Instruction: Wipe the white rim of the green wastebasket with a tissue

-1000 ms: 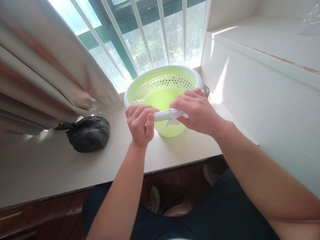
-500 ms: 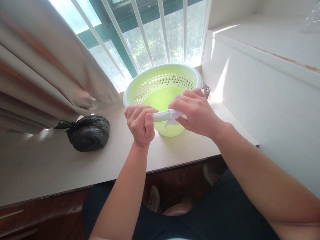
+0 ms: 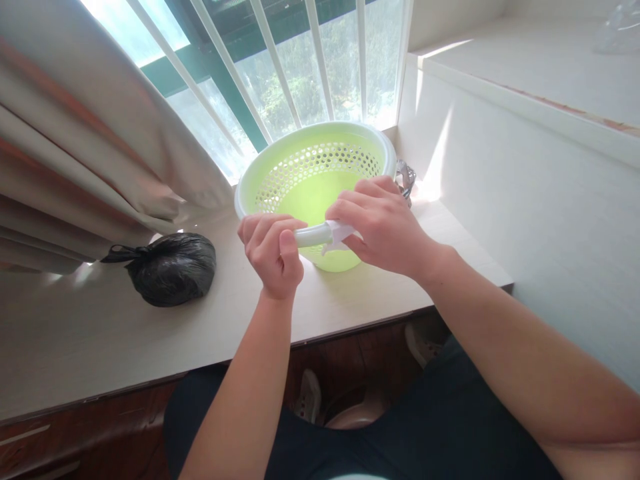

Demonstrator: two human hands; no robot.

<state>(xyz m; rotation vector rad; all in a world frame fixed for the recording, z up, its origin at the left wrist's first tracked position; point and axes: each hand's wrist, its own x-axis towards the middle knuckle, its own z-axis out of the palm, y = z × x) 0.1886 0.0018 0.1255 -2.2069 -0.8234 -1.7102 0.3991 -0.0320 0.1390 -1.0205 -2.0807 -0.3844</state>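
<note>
A light green plastic basket (image 3: 320, 187), its upper wall pierced with holes, is in front of me by the window. My left hand (image 3: 273, 250) is closed around the near rim, thumb on my side. To its right, my right hand (image 3: 383, 220) is closed on a thin white tissue (image 3: 339, 233), which wraps over the same rim with a ragged end hanging down. A short length of bare rim shows between the two hands. Parts of the basket's near wall are hidden behind my hands.
On the pale sill (image 3: 240, 320) to the left lies a knotted black plastic bag (image 3: 173, 270). A crinkled shiny item (image 3: 406, 179) sits right of the basket. Curtains (image 3: 100, 133), white window bars (image 3: 320, 60) and a white side panel (image 3: 480, 173) surround the sill.
The whole scene has shifted slightly left in view. Both hands keep their grips at the rim, with the tissue at nearly the same spot.
</note>
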